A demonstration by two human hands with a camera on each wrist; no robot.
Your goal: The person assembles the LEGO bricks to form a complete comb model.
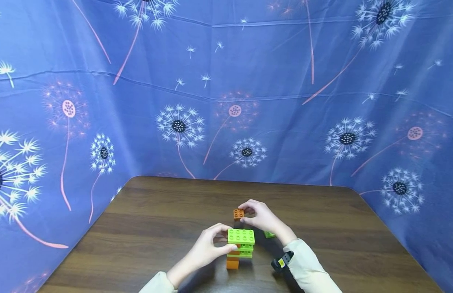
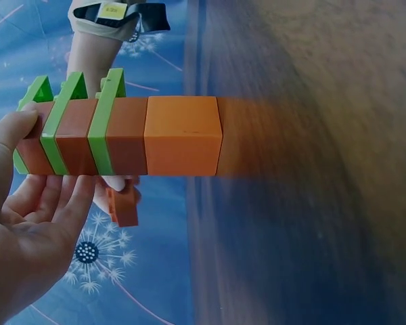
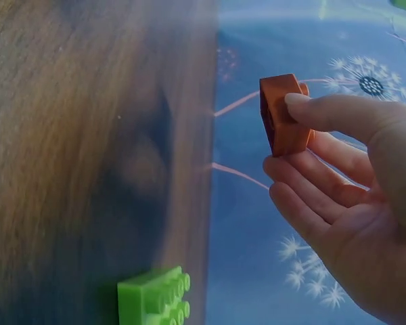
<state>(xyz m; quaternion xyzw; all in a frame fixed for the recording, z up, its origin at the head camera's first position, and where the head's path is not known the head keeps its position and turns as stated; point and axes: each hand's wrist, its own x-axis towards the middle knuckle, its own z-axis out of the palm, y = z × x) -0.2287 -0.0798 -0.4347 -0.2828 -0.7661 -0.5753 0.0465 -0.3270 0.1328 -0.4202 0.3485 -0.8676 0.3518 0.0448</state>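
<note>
A tower of toy building bricks (image 1: 241, 237) stands on the table, orange blocks alternating with green plates that jut out to one side. My left hand (image 1: 208, 246) grips its upper part, thumb on the near side and fingers behind. In the left wrist view the tower (image 2: 183, 135) shows a larger orange block at its base. Beyond the tower, my right hand (image 1: 261, 215) pinches a small orange brick (image 1: 238, 213), held above the table. The right wrist view shows this brick (image 3: 284, 115) between thumb and fingers, its hollow underside facing the table.
A green brick (image 1: 269, 234) lies on the wooden table (image 1: 168, 207), partly hidden under my right forearm. In the right wrist view this green brick (image 3: 152, 294) shows its studs. A blue dandelion-print cloth (image 1: 219, 61) hangs behind the table.
</note>
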